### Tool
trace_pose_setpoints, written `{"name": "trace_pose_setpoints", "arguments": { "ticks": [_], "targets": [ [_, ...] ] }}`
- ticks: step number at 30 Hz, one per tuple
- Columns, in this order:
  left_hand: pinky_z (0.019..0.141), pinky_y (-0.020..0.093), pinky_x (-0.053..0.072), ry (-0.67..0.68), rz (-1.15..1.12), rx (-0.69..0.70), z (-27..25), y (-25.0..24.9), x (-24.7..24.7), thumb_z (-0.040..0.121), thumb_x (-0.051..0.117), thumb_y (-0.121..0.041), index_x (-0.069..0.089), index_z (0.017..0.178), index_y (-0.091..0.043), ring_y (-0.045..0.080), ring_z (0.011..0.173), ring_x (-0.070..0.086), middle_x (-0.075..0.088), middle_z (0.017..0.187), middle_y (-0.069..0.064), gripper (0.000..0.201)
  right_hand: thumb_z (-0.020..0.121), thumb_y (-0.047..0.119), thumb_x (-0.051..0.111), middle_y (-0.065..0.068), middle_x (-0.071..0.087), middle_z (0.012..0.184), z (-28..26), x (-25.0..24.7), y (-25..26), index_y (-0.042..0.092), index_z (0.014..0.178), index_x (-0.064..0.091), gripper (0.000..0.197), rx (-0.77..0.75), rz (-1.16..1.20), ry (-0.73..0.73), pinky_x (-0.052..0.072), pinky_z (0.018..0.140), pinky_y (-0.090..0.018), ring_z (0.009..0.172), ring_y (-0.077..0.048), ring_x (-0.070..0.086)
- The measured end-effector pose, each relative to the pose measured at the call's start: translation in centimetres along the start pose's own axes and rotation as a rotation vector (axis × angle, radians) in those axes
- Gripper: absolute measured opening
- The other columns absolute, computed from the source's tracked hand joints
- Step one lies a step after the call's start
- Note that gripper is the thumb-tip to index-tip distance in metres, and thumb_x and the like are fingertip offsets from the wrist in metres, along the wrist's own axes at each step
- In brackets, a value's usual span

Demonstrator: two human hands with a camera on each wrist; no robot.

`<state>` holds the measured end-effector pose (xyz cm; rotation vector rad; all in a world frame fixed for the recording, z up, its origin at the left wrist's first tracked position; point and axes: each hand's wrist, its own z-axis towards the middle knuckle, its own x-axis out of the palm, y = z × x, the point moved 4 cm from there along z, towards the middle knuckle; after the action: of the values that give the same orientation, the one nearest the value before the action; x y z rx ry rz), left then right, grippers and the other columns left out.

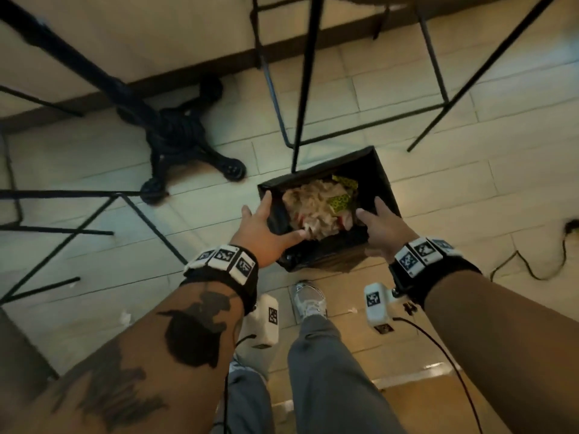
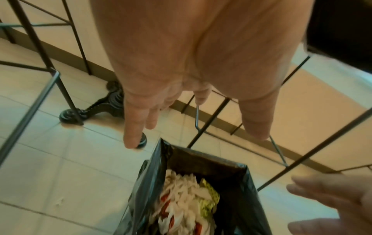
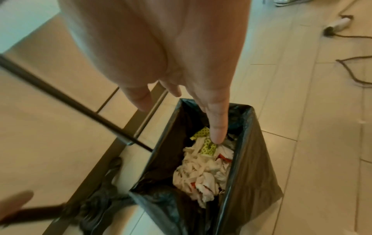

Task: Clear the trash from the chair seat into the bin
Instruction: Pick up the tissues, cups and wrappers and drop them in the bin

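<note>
A bin (image 1: 376,173) lined with a black bag stands on the tiled floor. Inside lies trash (image 1: 313,211): crumpled white paper with red bits and a yellow-green patterned wrapper. My left hand (image 1: 275,220) hovers over the bin's left rim, fingers spread and empty. My right hand (image 1: 371,211) hangs over the right rim, also spread and empty. The left wrist view shows the left hand (image 2: 193,138) above the bin (image 2: 239,190) and the trash (image 2: 181,198). In the right wrist view the right hand (image 3: 179,119) points down at the trash (image 3: 201,171). No chair seat is in view.
A black cast-iron table base (image 1: 181,142) stands left of the bin. Thin black chair legs (image 1: 300,89) come down just behind it, and another metal frame (image 1: 78,220) is at the left. A cable (image 1: 532,264) trails on the floor at right. My shoe (image 1: 308,299) is near the bin.
</note>
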<state>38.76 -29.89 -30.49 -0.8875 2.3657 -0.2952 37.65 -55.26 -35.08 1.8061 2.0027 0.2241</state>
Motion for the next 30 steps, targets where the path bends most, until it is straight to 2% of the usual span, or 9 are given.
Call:
{"name": "trace_pose_setpoints", "arguments": {
  "ticks": [3,6,13,17,19,21,24,27,30],
  "targets": [
    [0.12,0.035,0.025,-0.115,-0.107,0.07,-4.8,1.2,-3.7,0.079,0.073,-0.063,0.007,0.16,-0.042,0.024,0.154,0.022,0.009,0.17,0.007,0.106,0.091,0.045,0.064,-0.01,0.052,0.144,-3.3,2.3,2.0,0.038,0.155,0.028,0.074,-0.11,-0.219,0.018,0.057,0.088,-0.049,0.12,-0.038,0.06],
    [0.122,0.039,0.029,-0.228,-0.188,0.176,-11.1,3.1,-8.3,0.083,0.072,-0.059,0.018,0.159,-0.035,0.02,0.15,0.029,0.025,0.166,0.001,0.097,0.08,0.053,0.069,-0.009,0.062,0.13,-7.8,6.2,5.6,0.04,0.138,0.044,0.065,-0.267,-0.452,0.04,0.056,0.094,-0.057,0.108,-0.034,0.067],
    [0.104,0.035,0.05,-0.492,-0.387,0.244,-26.8,12.6,-18.6,0.087,0.074,-0.047,0.05,0.142,-0.031,0.01,0.12,0.055,0.052,0.139,-0.004,0.063,0.094,0.04,0.065,0.0,0.057,0.128,-25.9,21.4,15.6,0.034,0.14,0.049,0.049,-0.724,-0.692,0.119,0.057,0.093,-0.052,0.106,-0.023,0.064],
    [0.093,0.029,0.055,-0.727,-0.447,0.168,-32.9,20.4,-22.7,0.084,0.078,-0.039,0.061,0.131,-0.023,0.006,0.103,0.061,0.062,0.123,-0.002,0.053,0.094,0.04,0.065,-0.001,0.055,0.135,-34.1,32.2,18.8,0.032,0.145,0.045,0.055,-0.962,-0.821,0.199,0.052,0.1,-0.044,0.11,-0.019,0.062],
    [0.095,0.031,0.055,-0.859,-0.469,0.085,-34.5,24.4,-24.0,0.081,0.081,-0.037,0.062,0.127,-0.024,0.008,0.104,0.063,0.06,0.123,-0.001,0.051,0.093,0.039,0.067,-0.004,0.054,0.139,-37.1,37.4,19.3,0.03,0.147,0.043,0.06,-1.07,-0.912,0.223,0.049,0.095,-0.034,0.115,-0.018,0.06],
    [0.101,0.034,0.051,-0.937,-0.436,-0.046,-35.4,27.9,-25.1,0.079,0.081,-0.04,0.058,0.13,-0.029,0.013,0.114,0.058,0.052,0.129,-0.002,0.057,0.091,0.042,0.068,-0.006,0.046,0.147,-39.5,42.3,19.3,0.033,0.15,0.037,0.067,-1.155,-1.025,0.258,0.05,0.092,-0.033,0.12,-0.018,0.056],
    [0.108,0.042,0.045,-0.955,-0.337,-0.209,-35.3,31.5,-26.5,0.08,0.079,-0.043,0.049,0.14,-0.035,0.026,0.128,0.047,0.043,0.142,0.003,0.068,0.088,0.045,0.071,-0.009,0.026,0.162,-42.3,49.2,18.7,0.037,0.155,0.025,0.082,-1.263,-1.221,0.346,0.043,0.112,-0.043,0.142,-0.028,0.04],
    [0.11,0.05,0.042,-0.874,-0.318,-0.26,-33.9,32.4,-26.3,0.083,0.075,-0.039,0.044,0.144,-0.041,0.035,0.133,0.041,0.04,0.148,0.009,0.068,0.083,0.045,0.075,-0.011,0.002,0.17,-43.8,54.4,18.7,0.045,0.158,0.015,0.095,-1.268,-1.376,0.371,0.029,0.119,-0.052,0.153,-0.041,0.017],
    [0.108,0.048,0.043,-0.853,-0.255,-0.252,-33.1,32.6,-25.8,0.09,0.068,-0.029,0.051,0.139,-0.045,0.034,0.128,0.043,0.046,0.138,0.007,0.054,0.079,0.048,0.078,-0.011,-0.009,0.17,-43.8,58.2,18.4,0.051,0.157,0.01,0.104,-1.232,-1.48,0.34,0.029,0.118,-0.055,0.152,-0.046,0.015]
  ]
}}
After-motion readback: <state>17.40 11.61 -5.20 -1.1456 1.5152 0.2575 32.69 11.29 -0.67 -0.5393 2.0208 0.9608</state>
